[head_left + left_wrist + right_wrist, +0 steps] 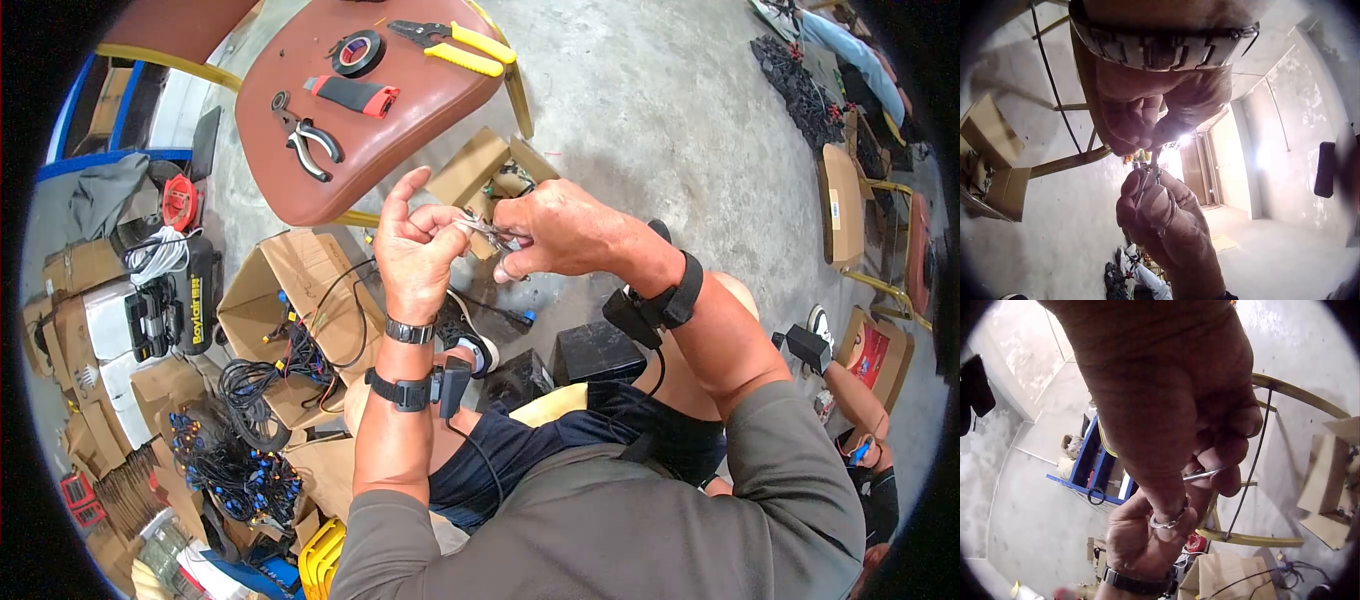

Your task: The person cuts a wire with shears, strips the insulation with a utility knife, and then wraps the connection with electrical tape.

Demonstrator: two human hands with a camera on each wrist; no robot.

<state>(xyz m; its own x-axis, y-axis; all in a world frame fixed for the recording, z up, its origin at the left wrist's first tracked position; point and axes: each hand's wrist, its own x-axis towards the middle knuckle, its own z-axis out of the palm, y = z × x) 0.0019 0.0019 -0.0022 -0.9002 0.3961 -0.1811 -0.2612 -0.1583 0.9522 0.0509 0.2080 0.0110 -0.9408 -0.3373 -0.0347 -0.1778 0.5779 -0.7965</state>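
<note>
My right hand (568,228) grips small silver scissors (492,234), with a finger through a loop. One of those metal loops (1171,215) also shows in the left wrist view. At the blades, the left hand (415,245) pinches with thumb and index finger, its other fingers partly raised. What sits between those left fingertips is too small and covered to tell. Both hands meet in front of the body, below the chair seat (425,125). On that brown seat lie pliers (305,138), a red-black utility knife (352,95), black tape (357,52) and yellow-handled wire strippers (455,45).
Beyond the hands stands an open cardboard box (468,168) with small parts. To the left, another carton (320,265) and a heap of black cables with blue connectors (240,470) crowd the floor. Another person's arm (855,395) shows at the right.
</note>
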